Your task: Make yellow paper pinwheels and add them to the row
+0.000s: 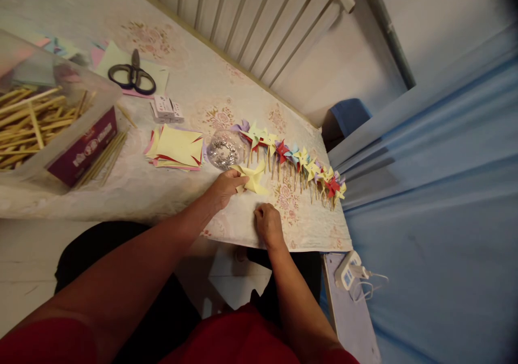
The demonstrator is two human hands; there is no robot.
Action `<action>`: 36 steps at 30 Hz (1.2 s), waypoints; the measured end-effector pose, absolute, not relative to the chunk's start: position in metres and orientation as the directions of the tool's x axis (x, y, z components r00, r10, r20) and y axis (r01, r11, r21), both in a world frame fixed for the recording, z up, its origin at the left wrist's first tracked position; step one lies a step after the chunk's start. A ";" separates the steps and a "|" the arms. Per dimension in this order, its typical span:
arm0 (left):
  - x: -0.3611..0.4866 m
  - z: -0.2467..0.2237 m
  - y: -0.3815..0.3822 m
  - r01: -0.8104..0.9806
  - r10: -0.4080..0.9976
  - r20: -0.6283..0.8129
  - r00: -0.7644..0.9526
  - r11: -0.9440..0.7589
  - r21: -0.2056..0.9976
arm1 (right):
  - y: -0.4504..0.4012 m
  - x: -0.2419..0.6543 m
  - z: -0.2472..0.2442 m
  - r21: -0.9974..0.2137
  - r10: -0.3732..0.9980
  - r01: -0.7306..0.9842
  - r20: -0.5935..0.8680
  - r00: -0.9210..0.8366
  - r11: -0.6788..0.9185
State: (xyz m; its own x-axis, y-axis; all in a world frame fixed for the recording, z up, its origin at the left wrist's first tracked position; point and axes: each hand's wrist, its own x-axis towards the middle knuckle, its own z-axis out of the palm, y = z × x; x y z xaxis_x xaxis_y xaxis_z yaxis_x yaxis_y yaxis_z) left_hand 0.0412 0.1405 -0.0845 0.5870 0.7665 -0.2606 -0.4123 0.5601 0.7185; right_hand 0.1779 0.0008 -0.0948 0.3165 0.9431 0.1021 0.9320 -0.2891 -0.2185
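My left hand (227, 187) pinches a yellow paper pinwheel (254, 179) at its left side, just above the table. To the right and nearer to me, my right hand (268, 222) is closed with fingers curled near the tabletop; whatever it may hold is too small to make out. Beyond the pinwheel sits a clear round dish (223, 151) of small shiny metal pieces. A row of finished-looking pinwheels on sticks (301, 162), in yellow, red, blue and purple, lies along the right side of the table.
Left of the dish is a stack of cut paper sheets (180, 147). Small boxes (167, 109) and black-handled scissors (133, 76) on paper lie behind it. A clear bin of wooden sticks (30, 121) stands far left. A blue curtain (424, 202) hangs at right, near a power strip (347, 271).
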 end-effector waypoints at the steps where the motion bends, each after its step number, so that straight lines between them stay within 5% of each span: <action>1: 0.041 -0.084 0.141 -0.404 0.766 -0.265 0.586 0.560 0.723 | 0.001 0.177 -0.094 -0.204 0.944 0.934 0.093 0.315 -0.292; 9: 0.041 -0.087 0.141 -0.375 0.772 -0.275 0.573 0.546 0.749 | 0.003 0.174 -0.094 -0.236 0.935 0.920 0.097 0.342 -0.312; 16: 0.042 -0.084 0.139 -0.394 0.765 -0.269 0.586 0.558 0.730 | -0.004 0.177 -0.083 -0.572 0.821 0.705 0.092 0.563 -0.419; 21: 0.040 -0.080 0.138 -0.388 0.784 -0.244 0.571 0.520 0.761 | -0.006 0.174 -0.050 -0.727 0.755 0.621 0.224 0.616 -0.292; 27: 0.039 -0.078 0.136 -0.385 0.793 -0.207 0.572 0.483 0.786 | 0.022 0.147 -0.022 -0.646 0.758 0.758 0.450 0.472 -0.089; 36: 0.038 -0.074 0.133 -0.433 0.790 -0.164 0.590 0.482 0.762 | 0.049 0.139 -0.045 -0.562 0.802 0.826 0.475 0.362 -0.040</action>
